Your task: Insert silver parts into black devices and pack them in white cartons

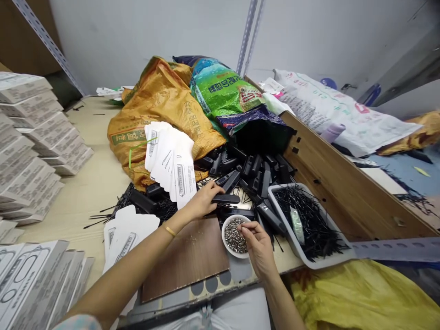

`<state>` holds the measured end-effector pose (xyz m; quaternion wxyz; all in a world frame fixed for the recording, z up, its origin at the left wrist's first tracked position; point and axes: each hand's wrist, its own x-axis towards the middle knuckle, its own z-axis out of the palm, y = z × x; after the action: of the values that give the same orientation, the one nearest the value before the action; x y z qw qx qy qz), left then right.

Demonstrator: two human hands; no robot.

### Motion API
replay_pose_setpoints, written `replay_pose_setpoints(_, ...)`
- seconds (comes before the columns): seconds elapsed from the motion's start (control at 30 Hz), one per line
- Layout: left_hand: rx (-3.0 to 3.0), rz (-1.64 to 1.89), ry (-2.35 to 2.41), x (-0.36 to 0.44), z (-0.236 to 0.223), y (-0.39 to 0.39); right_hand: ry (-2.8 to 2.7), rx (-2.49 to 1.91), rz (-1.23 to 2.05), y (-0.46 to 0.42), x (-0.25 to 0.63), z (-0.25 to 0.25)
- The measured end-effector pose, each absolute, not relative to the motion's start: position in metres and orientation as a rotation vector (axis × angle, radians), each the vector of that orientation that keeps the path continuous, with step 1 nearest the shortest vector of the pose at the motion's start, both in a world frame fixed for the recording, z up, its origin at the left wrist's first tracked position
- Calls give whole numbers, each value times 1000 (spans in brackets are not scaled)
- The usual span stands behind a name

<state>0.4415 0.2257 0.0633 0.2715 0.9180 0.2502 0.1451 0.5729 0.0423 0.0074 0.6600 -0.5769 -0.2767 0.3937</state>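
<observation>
My left hand (202, 201) has its thumb and fingers closed on the near end of a black oblong plastic piece (227, 199), just beyond a brown wood-grain board (189, 256). My right hand (257, 243) is over the right rim of a small white bowl (225, 240), thumb and forefinger pinched together. Small shiny metal pieces (234, 236) fill the bowl. Whatever sits between those fingertips is too small to make out. More black plastic pieces (264, 181) lie heaped behind both hands.
A grey tray (311, 263) of thin black sticks stands at the right, beside a wooden side board (330, 188). Printed white cards (168, 160) lean on an orange sack (161, 101). Next to it lies a green sack (223, 87). Stacked white boxes (27, 151) line the left.
</observation>
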Motion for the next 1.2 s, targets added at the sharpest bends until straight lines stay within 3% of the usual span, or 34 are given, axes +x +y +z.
replay_pose_setpoints(0.1, 2063, 674, 829, 395, 75, 200, -587, -1243, 959, 50, 554, 13)
replay_pose_setpoints(0.2, 1283, 946, 1005, 364, 73, 167, -633, -1288, 942, 57, 529, 17)
replay_pose_setpoints(0.3, 491, 979, 920, 349, 61, 139, -799, -1363, 819, 58, 505, 19)
replay_pose_setpoints(0.4, 95, 978, 874, 342, 53, 123, -992, -1392, 679, 54, 491, 20)
replay_pose_setpoints(0.8, -96, 1166, 924, 342, 57, 120, -1104, -1386, 685, 40, 467, 22)
replay_pose_setpoints(1.2, -82, 1142, 906, 351, 62, 117, -1293, -1420, 371, 48, 467, 21)
